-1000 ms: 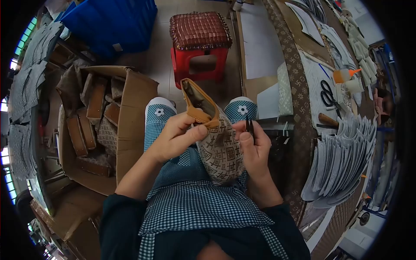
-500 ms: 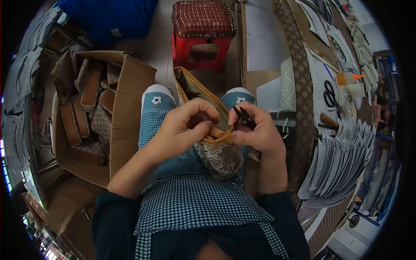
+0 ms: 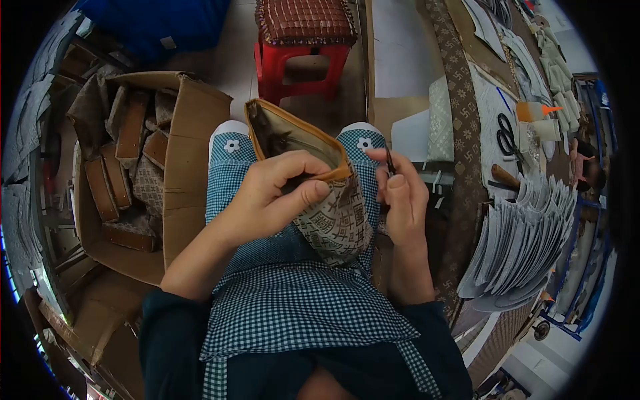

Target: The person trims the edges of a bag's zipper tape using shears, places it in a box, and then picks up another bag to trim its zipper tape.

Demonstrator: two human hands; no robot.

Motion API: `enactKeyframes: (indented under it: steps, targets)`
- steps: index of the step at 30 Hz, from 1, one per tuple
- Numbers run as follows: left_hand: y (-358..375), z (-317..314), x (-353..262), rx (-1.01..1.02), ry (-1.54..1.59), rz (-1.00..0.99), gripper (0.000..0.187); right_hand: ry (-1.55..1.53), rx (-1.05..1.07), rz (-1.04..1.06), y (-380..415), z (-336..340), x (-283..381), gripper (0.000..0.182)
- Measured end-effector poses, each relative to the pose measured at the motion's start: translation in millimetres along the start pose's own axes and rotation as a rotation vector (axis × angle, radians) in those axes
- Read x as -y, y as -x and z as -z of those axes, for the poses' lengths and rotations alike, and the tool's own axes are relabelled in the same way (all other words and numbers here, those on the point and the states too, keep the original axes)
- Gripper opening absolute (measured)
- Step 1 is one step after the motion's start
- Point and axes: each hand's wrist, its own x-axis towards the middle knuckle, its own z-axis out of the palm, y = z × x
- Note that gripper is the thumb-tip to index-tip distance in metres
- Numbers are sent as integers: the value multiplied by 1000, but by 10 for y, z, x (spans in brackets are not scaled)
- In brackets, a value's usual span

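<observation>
A patterned fabric pouch point(image 3: 335, 227) with tan edging rests over my lap, its mouth gaping upward and the pale lining showing. My left hand point(image 3: 283, 190) pinches the tan rim at the near side, thumb outside and fingers at the inner edge. Just right of the pouch, apart from the rim, my right hand point(image 3: 405, 200) is closed around small dark thread snips point(image 3: 390, 162). The snips' blades point upward, and their lower part is hidden in the hand.
At left stands a cardboard box point(image 3: 193, 147) of brown fabric-covered pieces. A red stool point(image 3: 267, 73) with a woven cover is ahead, near a blue bin point(image 3: 157, 27). The right-hand bench bears black scissors point(image 3: 507, 135), a glue bottle point(image 3: 530, 111) and stacked grey pieces point(image 3: 513, 247).
My right hand has left the rim and moved slightly right with the snips, which have turned upright. The pouch's mouth has opened wider, while my left hand keeps hold of the edge.
</observation>
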Motion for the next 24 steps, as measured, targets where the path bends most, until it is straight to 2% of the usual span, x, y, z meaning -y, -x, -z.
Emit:
enactKeyframes:
  steps: [2, 5, 9, 24]
  targets:
    - [-5, 10, -2, -12, 49, 40, 23, 18, -85, 4, 156, -4, -25, 37]
    - [-50, 8, -15, 6, 47, 29, 22, 304, -3, 252, 259, -16, -7, 30]
    - [-123, -39, 6, 15, 63, -10, 22, 427, 63, 342, 158, 5, -24, 28]
    - [-146, -80, -13, 8, 42, -13, 21, 541, 105, 442, -20, 39, -55, 26]
